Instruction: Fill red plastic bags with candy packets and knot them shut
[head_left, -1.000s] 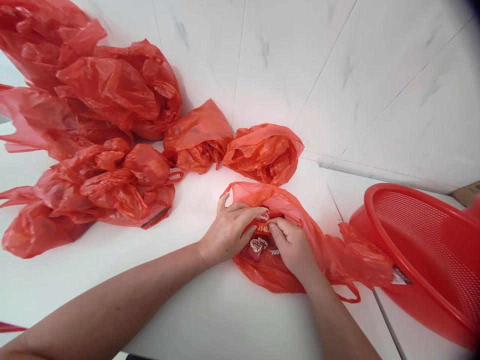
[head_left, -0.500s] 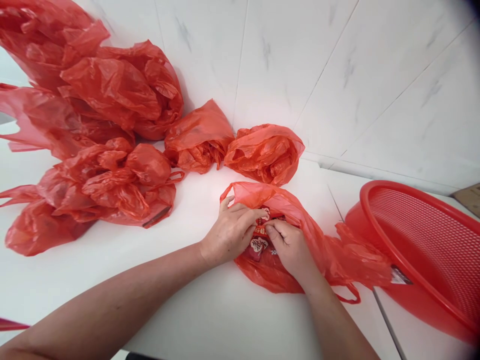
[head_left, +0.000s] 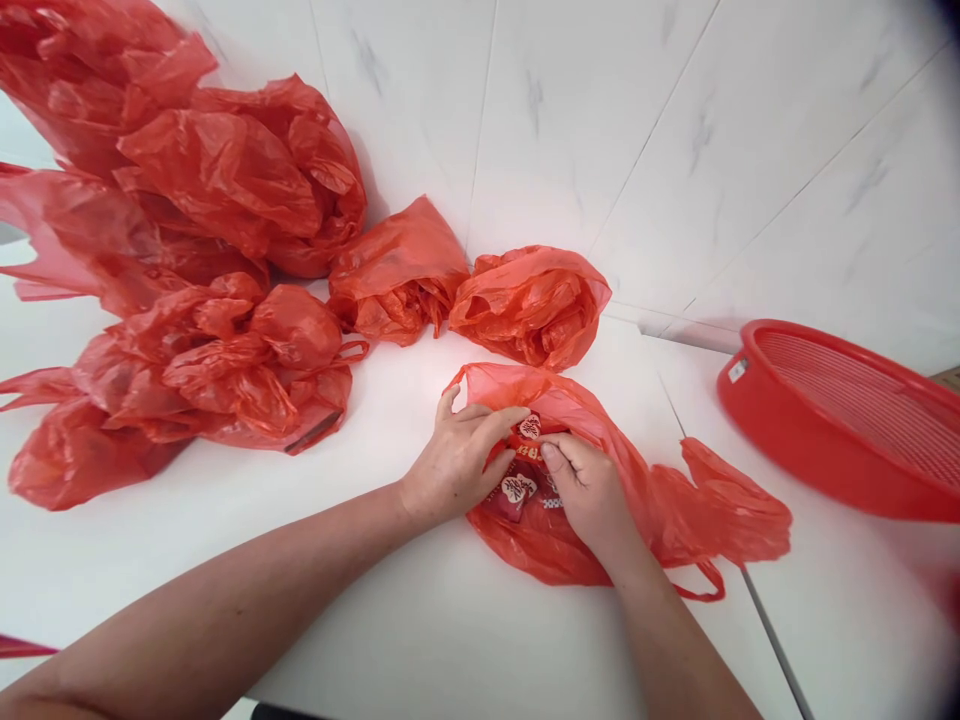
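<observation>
Item: white surface, pale and smooth, a dark seam at its right. Above it, one pair of bare hands. Left hand: fingers spread, thumb and forefinger parted about the left end of a red packet with pale lettering; whether they grip it cannot be told. Right hand: closed, thumb and forefinger pinching the same packet's right end. Location of packet: inside the mouth of an open red plastic bag, among dark red packets bearing cream emblems. Crumpled red plastic lies at the bag's right. At left, a cluster of bunched red bags. Farther right, a red basket, perforated inside, small white label outside. Near the wall, two red bags, side by side; left of these, a larger heap of red bags. Backdrop: white wall, grey-veined, with thin joints.
</observation>
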